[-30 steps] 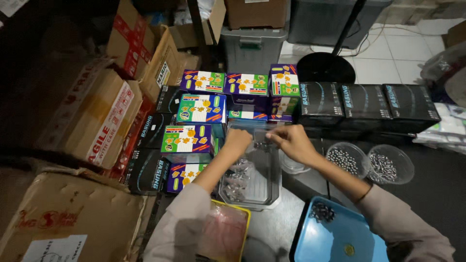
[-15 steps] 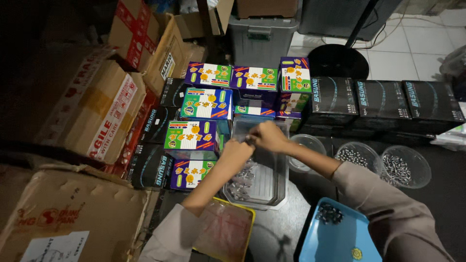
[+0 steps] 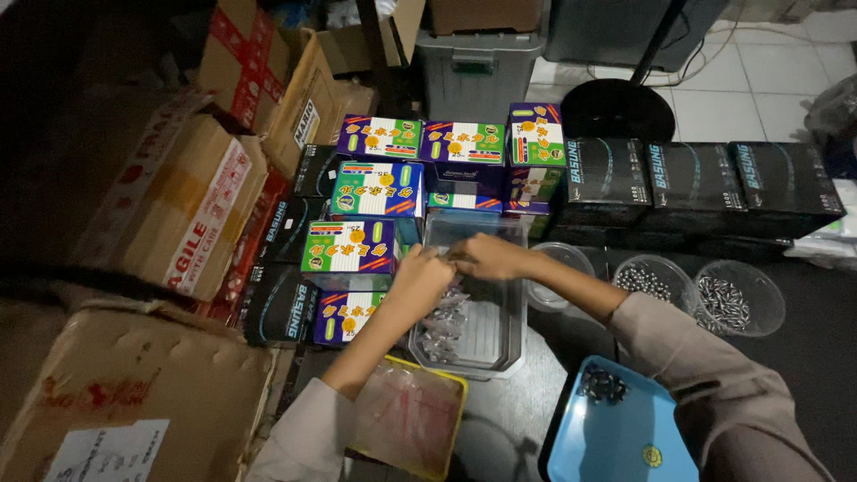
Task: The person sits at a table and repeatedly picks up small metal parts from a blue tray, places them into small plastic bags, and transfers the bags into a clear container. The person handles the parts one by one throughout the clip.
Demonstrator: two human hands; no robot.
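While both hands meet over the clear plastic bin (image 3: 486,335) at the scene's centre, the left hand (image 3: 420,281) and right hand (image 3: 486,257) appear pinched together on a small packet (image 3: 449,260), apparently mid-packing, with steady placement needed next.

Cardboard cartons (image 3: 161,214) stacked at left – black boxes (image 3: 696,183) far right, blue tray (image 3: 616,437) near right.

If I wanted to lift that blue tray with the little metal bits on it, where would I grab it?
Probably by the blue tray's raised left rim, coming from the left side: that edge is bare, the small metal pieces sit near its top, and the right arm's sleeve covers the right side.
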